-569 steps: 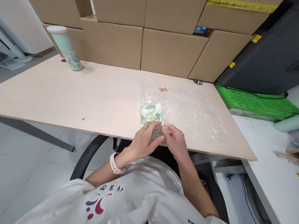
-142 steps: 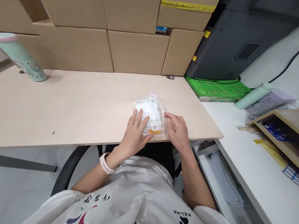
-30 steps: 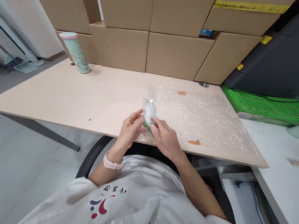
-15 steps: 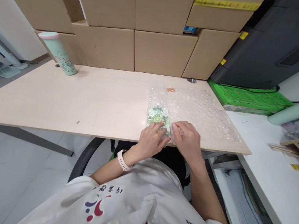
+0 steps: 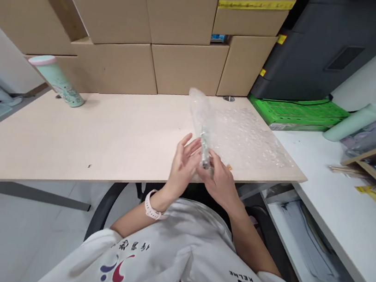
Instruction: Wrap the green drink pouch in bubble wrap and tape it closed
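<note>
**Two hands at the desk edge, bubble wrap lifted on its side**

Two of your hands meet just above the near edge of the desk [image 5: 104,138]. Your right hand [image 5: 219,182] pinches the near end of the bubble wrap sheet [image 5: 244,137], where a small wrapped item [image 5: 204,152] stands on edge inside the fold; what the item is cannot be told through the plastic. Your left hand [image 5: 182,166] is open, fingers spread, its palm facing the upright fold and just beside it; contact is unclear. The sheet's left edge rises off the desk, while the rest lies flat toward the right. A green tumbler [image 5: 56,79] stands well apart at the far left, before stacked cardboard boxes [image 5: 184,66]. A green crate [image 5: 297,112] sits beyond the sheet.
</note>
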Tool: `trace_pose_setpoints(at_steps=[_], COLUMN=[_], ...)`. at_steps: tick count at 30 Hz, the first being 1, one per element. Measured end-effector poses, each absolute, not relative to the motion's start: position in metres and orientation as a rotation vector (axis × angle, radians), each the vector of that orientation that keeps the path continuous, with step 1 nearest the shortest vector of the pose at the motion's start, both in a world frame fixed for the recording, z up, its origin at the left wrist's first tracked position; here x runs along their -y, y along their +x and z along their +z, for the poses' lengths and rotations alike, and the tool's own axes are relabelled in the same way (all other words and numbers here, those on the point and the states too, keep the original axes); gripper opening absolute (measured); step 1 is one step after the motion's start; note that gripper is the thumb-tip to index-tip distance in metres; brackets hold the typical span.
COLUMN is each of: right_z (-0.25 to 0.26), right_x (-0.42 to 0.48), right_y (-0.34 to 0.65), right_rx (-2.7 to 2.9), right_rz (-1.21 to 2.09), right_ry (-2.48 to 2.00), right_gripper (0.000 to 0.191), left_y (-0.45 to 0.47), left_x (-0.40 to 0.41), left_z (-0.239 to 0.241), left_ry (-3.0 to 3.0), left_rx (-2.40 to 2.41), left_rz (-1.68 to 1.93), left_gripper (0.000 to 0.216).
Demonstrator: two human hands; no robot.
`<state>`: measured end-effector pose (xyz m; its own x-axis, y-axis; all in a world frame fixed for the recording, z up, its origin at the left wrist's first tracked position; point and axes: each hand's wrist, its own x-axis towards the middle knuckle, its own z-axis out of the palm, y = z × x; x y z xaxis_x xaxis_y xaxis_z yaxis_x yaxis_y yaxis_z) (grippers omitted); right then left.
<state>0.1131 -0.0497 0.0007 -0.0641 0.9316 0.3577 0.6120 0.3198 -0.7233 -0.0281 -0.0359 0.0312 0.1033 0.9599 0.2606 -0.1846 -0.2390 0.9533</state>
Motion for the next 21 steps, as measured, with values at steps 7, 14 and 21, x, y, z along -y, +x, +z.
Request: trace_pose_setpoints(at_steps=[7,14,21], right_z=[-0.001,-0.013,-0.001], right_x=[0.047,0.04,0.018], right_y=[0.176,0.2,0.199], right_rx=[1.624,1.54,1.635], right_rz=[0.289,0.262,0.24], right_ry=[-1.78,-1.712,-1.631], right_gripper=[0.032,0.025,0.018], left_y=[0.037,0.055,0.013], left_x=[0.027,0.025,0.022], left_z=[0.015,0.001,-0.011], left_ry=[1.687,2.059,2.259], left_rx=[-0.744,-0.976,-1.117], left_rz=[1.074,1.031,1.046], left_gripper=[0.052,0.063,0.043])
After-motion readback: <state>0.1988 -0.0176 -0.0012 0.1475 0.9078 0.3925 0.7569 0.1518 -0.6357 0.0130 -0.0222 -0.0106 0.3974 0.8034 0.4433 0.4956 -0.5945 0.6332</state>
